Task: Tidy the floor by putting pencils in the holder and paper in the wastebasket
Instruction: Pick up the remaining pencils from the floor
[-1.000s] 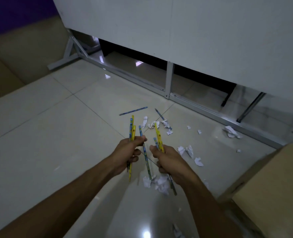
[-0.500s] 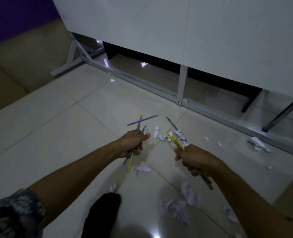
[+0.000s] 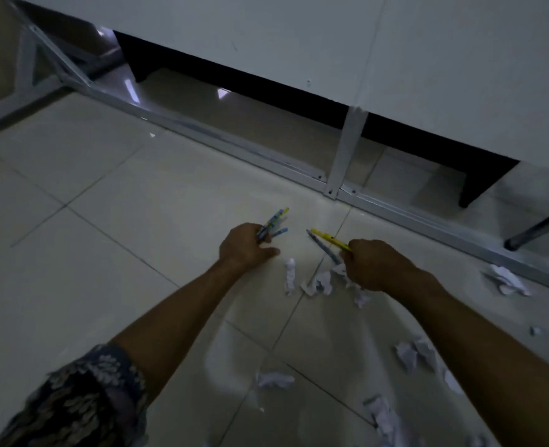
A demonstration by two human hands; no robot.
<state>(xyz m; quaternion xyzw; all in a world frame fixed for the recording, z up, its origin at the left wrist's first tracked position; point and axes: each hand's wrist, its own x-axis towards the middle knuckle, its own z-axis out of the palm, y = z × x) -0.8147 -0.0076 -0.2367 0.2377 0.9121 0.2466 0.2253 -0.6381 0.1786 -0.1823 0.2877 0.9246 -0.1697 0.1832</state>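
While both grips are clenched round pencils, the pencil-collecting step is judged to be in hand. A bundle of blue and yellow pencils (image 3: 274,221) is grasped in the left grip (image 3: 245,245), with the fingers curled round the shafts and the ends pointing away from the person. A yellow pencil and a darker one (image 3: 326,238) are grasped in the right grip (image 3: 376,264), their ends directed toward the left bundle. The two bundles are held apart, low over the floor (image 3: 105,253).

No loose pencil can be made out on the tiles, though the light is dim. Crumpled paper is scattered about: a twisted scrap (image 3: 290,274) lies between the grips, a cluster (image 3: 321,282) lies just beside the right grip, and further scraps (image 3: 413,353) lie nearer the person. Behind these, a metal frame rail (image 3: 234,145) and a white panel (image 3: 395,59) are seen.

Neither holder nor wastebasket is in view. For the next move, the holder must first be located. Both bundles should then be carried to it, firmly clenched so that no shaft slips out. The paper is judged best gathered once the grips have been emptied.
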